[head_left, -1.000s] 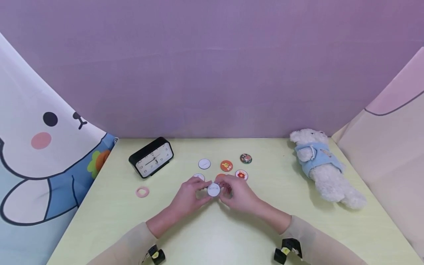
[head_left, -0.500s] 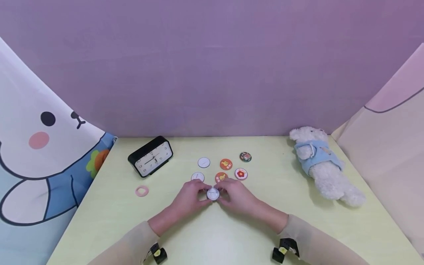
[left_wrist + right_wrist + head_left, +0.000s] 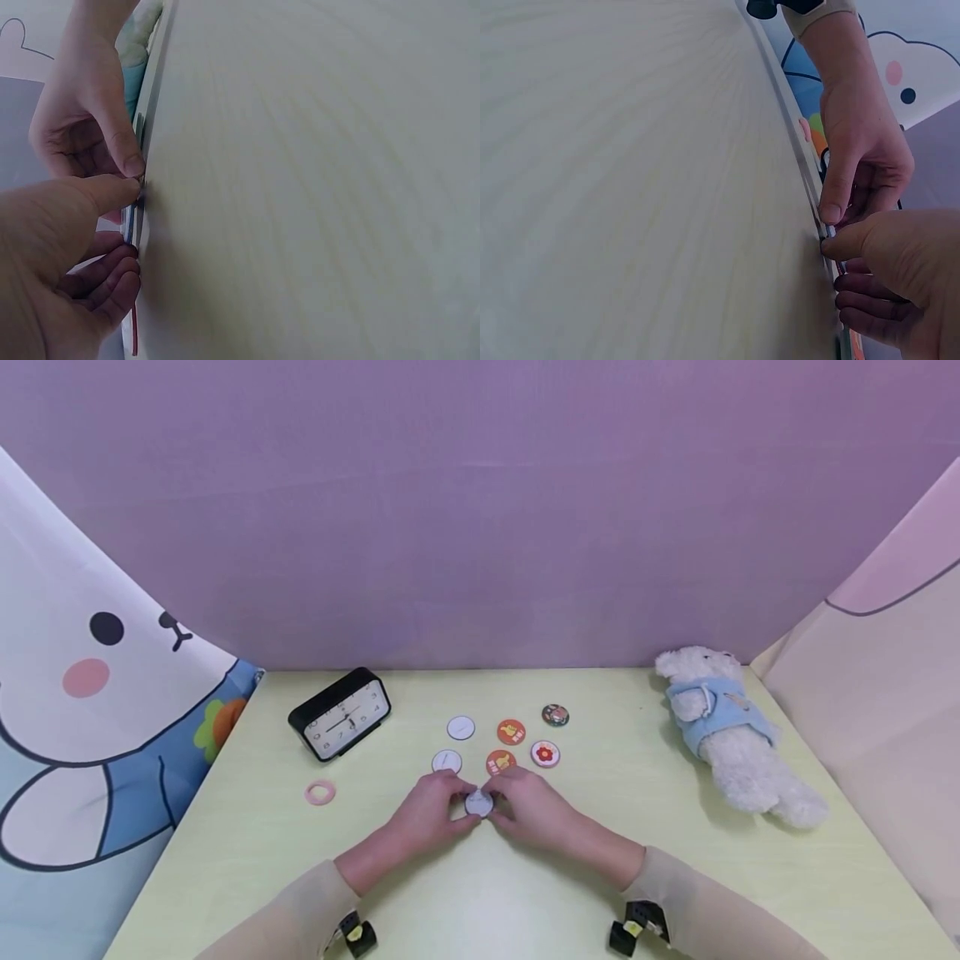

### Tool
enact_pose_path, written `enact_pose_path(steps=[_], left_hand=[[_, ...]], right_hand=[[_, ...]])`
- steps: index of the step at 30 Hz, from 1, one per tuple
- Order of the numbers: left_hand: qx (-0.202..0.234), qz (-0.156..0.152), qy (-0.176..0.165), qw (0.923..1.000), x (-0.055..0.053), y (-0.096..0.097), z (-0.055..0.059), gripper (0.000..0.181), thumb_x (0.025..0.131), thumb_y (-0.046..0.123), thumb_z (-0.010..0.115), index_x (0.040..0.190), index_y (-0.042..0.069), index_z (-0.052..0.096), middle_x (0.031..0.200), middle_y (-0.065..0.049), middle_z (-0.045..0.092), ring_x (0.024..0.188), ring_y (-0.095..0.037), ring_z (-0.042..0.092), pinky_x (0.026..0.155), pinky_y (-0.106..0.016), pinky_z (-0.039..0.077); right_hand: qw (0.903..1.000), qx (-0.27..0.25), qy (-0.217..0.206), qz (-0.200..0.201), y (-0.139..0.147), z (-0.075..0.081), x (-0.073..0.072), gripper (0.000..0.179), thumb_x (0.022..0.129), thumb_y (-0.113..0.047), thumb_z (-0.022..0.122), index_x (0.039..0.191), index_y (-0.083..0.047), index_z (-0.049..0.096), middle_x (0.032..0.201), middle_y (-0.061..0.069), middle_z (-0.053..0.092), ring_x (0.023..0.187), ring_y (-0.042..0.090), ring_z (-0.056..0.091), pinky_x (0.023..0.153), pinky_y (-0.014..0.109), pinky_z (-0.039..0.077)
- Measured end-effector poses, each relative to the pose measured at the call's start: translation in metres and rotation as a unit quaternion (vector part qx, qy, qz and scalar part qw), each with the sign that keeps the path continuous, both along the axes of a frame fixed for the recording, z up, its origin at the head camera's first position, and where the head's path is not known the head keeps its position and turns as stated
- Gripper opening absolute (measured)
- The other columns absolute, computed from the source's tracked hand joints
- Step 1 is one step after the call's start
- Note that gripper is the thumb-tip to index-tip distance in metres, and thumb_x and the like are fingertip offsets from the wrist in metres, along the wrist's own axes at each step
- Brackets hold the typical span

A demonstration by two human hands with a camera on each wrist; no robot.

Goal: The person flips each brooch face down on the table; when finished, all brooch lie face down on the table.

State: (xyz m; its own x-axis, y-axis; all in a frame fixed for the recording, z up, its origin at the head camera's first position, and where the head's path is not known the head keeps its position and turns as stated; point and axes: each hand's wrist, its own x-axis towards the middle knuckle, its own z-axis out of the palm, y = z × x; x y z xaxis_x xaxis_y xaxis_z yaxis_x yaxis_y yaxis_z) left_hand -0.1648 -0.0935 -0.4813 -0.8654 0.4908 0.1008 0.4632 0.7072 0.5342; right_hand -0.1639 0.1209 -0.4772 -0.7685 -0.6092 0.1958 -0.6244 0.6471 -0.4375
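Note:
A small white round disc (image 3: pixel 478 803) lies between both hands at the middle of the table, in the head view. My left hand (image 3: pixel 427 812) pinches its left edge with thumb and fingers. On the opposite edge, my right hand (image 3: pixel 536 806) has a like pinch. Both wrist views show the thumbs meeting low at the table surface, with the disc seen almost edge-on. Just beyond the hands are two white discs (image 3: pixel 461 727), two orange discs with a yellow figure (image 3: pixel 512 732), a red-flower disc (image 3: pixel 545 753) and a dark patterned disc (image 3: pixel 556 715).
A black-cased clock (image 3: pixel 341 717) stands at the back left, with a pink ring (image 3: pixel 320 792) in front of it. On the right lies a white plush toy (image 3: pixel 731 735) in a blue top. A purple backdrop (image 3: pixel 480 518) rises behind the pale table (image 3: pixel 480 902).
Both hands have come slightly nearer the body with the white disc, and it has gone down to the table. My right fingers have drawn back off the nearer orange disc, uncovering more of it.

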Motion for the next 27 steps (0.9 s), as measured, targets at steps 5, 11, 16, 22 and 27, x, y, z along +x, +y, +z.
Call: enact_pose_path(steps=[5,11,16,22,27], left_hand=[[-0.006,0.001,-0.015,0.9999,-0.002,0.000,0.000,0.031,0.086,0.022,0.090,0.111,0.005,0.082,0.095,0.001,0.076,0.085,-0.009,0.060,0.078,-0.025,0.058],[-0.009,0.005,-0.018,0.9998,-0.004,0.004,0.006,0.036,0.087,0.026,0.089,0.114,0.004,0.080,0.101,-0.003,0.077,0.091,-0.012,0.065,0.086,-0.031,0.062],[0.005,-0.008,-0.009,0.9999,-0.007,0.014,0.016,0.034,0.087,0.023,0.088,0.114,0.004,0.080,0.102,-0.006,0.078,0.093,-0.017,0.069,0.086,-0.035,0.062],[0.013,-0.045,0.006,0.9989,-0.011,0.033,0.023,0.037,0.086,0.023,0.089,0.117,0.005,0.080,0.108,-0.007,0.081,0.095,-0.020,0.072,0.084,-0.031,0.061],[-0.015,-0.052,0.004,0.9986,-0.015,0.047,0.018,0.040,0.087,0.027,0.089,0.120,0.007,0.079,0.111,-0.005,0.081,0.096,-0.017,0.071,0.084,-0.026,0.060]], right_hand=[[0.9998,0.008,0.012,0.011,0.001,0.000,-0.001,0.021,0.091,-0.015,0.084,0.110,-0.009,0.080,0.103,0.002,0.075,0.096,0.014,0.066,0.088,0.026,0.062],[0.9998,-0.011,-0.001,-0.019,0.016,0.008,-0.007,0.021,0.093,-0.012,0.079,0.114,-0.008,0.078,0.108,0.003,0.077,0.099,0.016,0.071,0.088,0.031,0.064],[0.9990,-0.013,0.020,-0.039,0.039,0.020,-0.013,0.020,0.092,-0.009,0.080,0.111,-0.006,0.078,0.104,0.006,0.076,0.095,0.021,0.072,0.085,0.033,0.064],[0.9983,0.014,0.020,-0.054,0.060,0.027,-0.013,0.019,0.091,-0.010,0.081,0.109,-0.005,0.077,0.107,0.006,0.077,0.094,0.020,0.073,0.084,0.033,0.065],[0.9982,0.025,-0.007,-0.053,0.070,0.023,-0.008,0.024,0.087,-0.011,0.084,0.109,-0.006,0.077,0.105,0.007,0.078,0.093,0.021,0.073,0.082,0.033,0.064]])
